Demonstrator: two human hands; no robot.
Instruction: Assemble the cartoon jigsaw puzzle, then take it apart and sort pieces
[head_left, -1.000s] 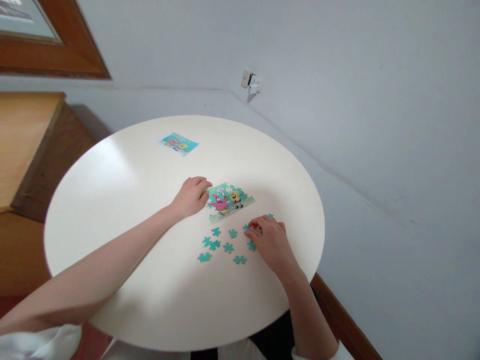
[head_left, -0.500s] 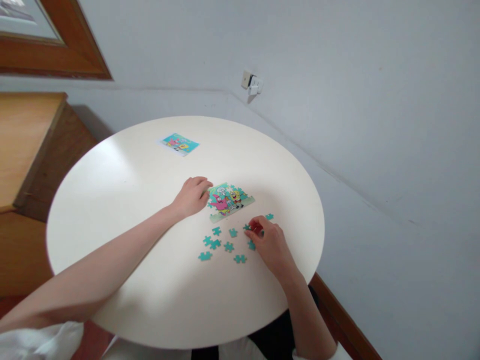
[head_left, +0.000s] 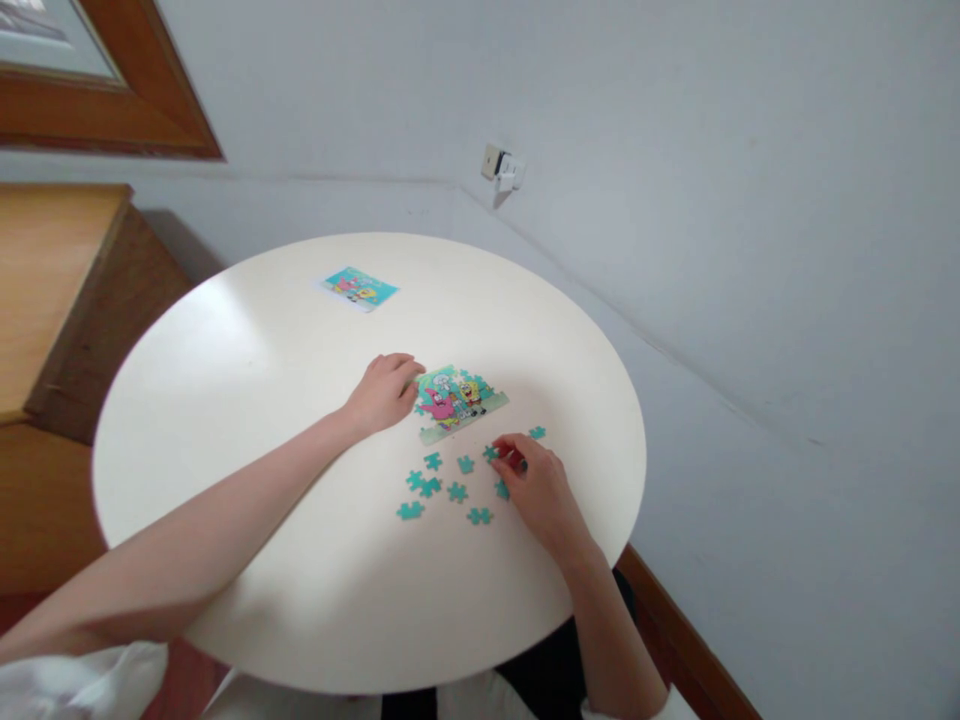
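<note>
Round white tabletop in a room corner. Teal pieces lie just left of the right hand, whose fingertips pinch a piece, mostly hidden. Farther, the left hand, loosely curled, touches the left edge of the puzzle.

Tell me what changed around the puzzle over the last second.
The right hand curled its spread fingers inward, pinching at a loose teal piece and uncovering another piece; whether it grips is unclear. The left hand stayed at the left edge of the assembled puzzle; the other loose pieces and the card did not move.
</note>
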